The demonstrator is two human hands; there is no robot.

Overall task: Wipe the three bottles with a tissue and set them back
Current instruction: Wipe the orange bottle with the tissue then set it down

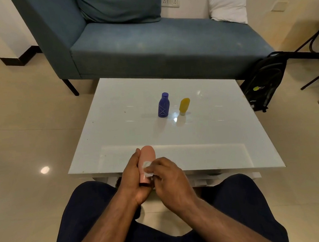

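Bottles, three in all, appear in a head-worn view looking down at a glossy white bench (118, 134). One pink bottle (147, 154) is held above the near edge of the bench, over the person's lap. Its rounded end points away from the person and its other end sits in the palm. The left hand (133, 179) is wrapped around the pink bottle's left side, fingers curled and thumb lying along its length. The right hand (169, 177) has its fingertips pinched together on a small white tissue (148, 168), pressing it against the middle of the pink bottle's right side.

Farther back, near the middle of the bench, two more bottles stand upright and close beside each other without touching. A purple bottle (163, 105) with pale line markings is on the left. A smaller yellow bottle (184, 106) stands on its pale cap, to the right.

Both forearms reach in from the bottom of the view, above knees in dark trousers. Beyond the bench is a blue sofa (151, 45) with a blue cushion and a white pillow (228, 5). A black backpack (264, 84) rests on the cream tiled floor against the sofa's right end.
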